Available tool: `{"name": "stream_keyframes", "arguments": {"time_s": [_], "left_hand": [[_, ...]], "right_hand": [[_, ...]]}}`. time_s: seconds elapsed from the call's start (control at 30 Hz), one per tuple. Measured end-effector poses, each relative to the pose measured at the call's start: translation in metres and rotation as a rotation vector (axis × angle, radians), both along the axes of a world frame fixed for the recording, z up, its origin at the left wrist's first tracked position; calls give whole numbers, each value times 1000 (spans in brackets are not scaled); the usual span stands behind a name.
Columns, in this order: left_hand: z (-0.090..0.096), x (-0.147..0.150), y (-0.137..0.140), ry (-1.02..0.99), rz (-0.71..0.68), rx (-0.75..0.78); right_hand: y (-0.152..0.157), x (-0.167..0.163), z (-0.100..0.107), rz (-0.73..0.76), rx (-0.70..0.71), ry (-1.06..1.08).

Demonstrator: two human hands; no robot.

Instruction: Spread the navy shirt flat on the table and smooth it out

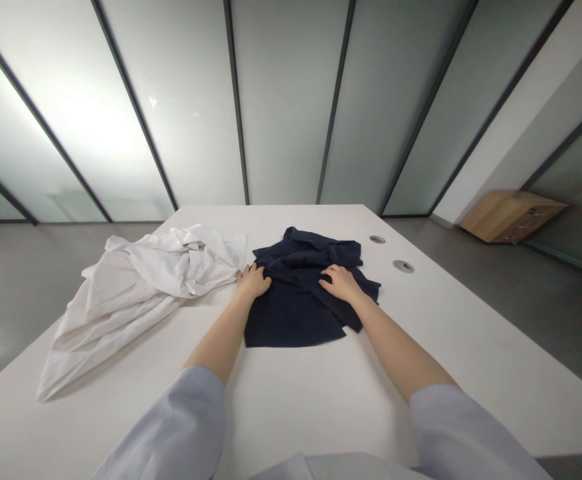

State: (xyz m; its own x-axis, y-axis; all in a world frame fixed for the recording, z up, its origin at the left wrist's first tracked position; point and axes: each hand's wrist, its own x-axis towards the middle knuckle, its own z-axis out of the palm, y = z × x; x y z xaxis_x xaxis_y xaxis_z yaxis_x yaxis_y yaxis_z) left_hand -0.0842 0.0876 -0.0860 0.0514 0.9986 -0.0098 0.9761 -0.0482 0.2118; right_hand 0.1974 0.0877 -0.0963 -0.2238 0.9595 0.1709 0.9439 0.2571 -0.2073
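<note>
A dark navy garment (291, 313) lies rumpled on the white table (311, 400) in front of me. Its lower part is spread fairly flat, while the upper part is bunched in folds. My left hand (253, 281) rests at the garment's left edge, fingers spread and pointing away from me. On the right side of the cloth lies my right hand (341, 283), palm down, fingers apart and slightly bent. Beside my left hand is a crumpled white garment (165, 267), whose near end reaches toward the table's left edge.
Two round grommets, a farther one (377, 239) and a nearer one (403, 267), are set in the table's right side. Frosted glass panels (285, 100) stand beyond the far edge. A wooden cabinet (505, 215) is on the floor at right.
</note>
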Motion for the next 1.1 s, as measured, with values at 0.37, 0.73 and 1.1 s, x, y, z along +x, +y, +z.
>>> {"name": "stream_keyframes", "arguments": {"time_s": [0.37,0.73,1.1], "left_hand": [[-13,7,-4,6,-226,107],[-4,12,-8,76,-244,-115],[22,29,-28,128,-339,-302]], "right_hand": [[-2,1,4,-296,-147,-106],[-6,-1,26,-213,-163,-236],[5,12,8,-35,-259,-121]]}}
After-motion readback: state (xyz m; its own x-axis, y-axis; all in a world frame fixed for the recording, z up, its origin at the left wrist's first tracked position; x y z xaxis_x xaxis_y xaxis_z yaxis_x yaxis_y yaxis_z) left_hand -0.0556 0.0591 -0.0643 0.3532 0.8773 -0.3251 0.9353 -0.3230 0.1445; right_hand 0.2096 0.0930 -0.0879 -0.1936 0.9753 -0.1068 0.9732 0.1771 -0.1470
